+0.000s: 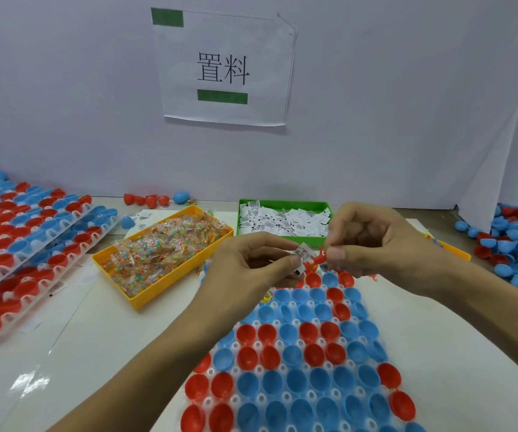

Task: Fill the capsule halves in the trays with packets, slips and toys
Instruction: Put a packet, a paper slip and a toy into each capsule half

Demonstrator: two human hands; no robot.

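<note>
Red and blue capsule halves sit open side up in the white tray right in front of me. My left hand pinches a small white slip between thumb and finger, and more slips seem tucked under it in my curled fingers. My right hand pinches a little red toy with its fingertips. The slip and the toy are just beside each other, up in the air over the far end of the tray.

Behind my hands is a yellow bin full of clear packets with bright bits inside. Next to it is a green bin full of white slips. On my left are more trays of red and blue halves, stacked up. On my right is a loose pile of halves. A few loose halves lie by the wall. A paper sign with green tape hangs on the wall.
</note>
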